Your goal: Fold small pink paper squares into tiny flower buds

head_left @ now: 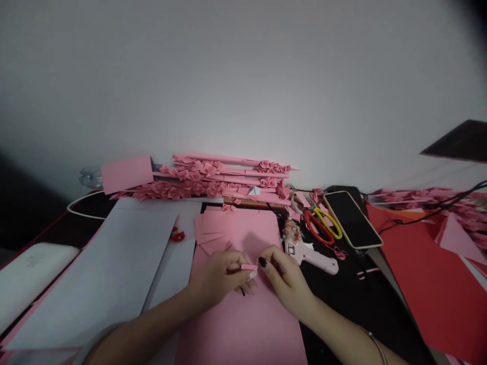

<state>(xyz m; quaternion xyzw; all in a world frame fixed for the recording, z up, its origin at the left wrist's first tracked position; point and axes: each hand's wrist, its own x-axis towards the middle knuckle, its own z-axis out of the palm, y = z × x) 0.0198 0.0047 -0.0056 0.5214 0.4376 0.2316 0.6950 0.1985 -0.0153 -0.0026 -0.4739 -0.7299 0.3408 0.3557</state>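
My left hand pinches a small folded strip of pink paper between thumb and fingers, above a large pink paper sheet. Close to the strip's right end, my right hand has its thumb and forefinger pressed together; whatever lies between them is too small to make out. Several smaller pink paper pieces overlap on the upper left of the large sheet. A pale pink glue gun lies just right of my right hand.
White paper sheets cover the left side. Pink paper flower stems are piled along the wall. Red-and-yellow-handled scissors and a phone lie to the right, beside red paper and a black cable.
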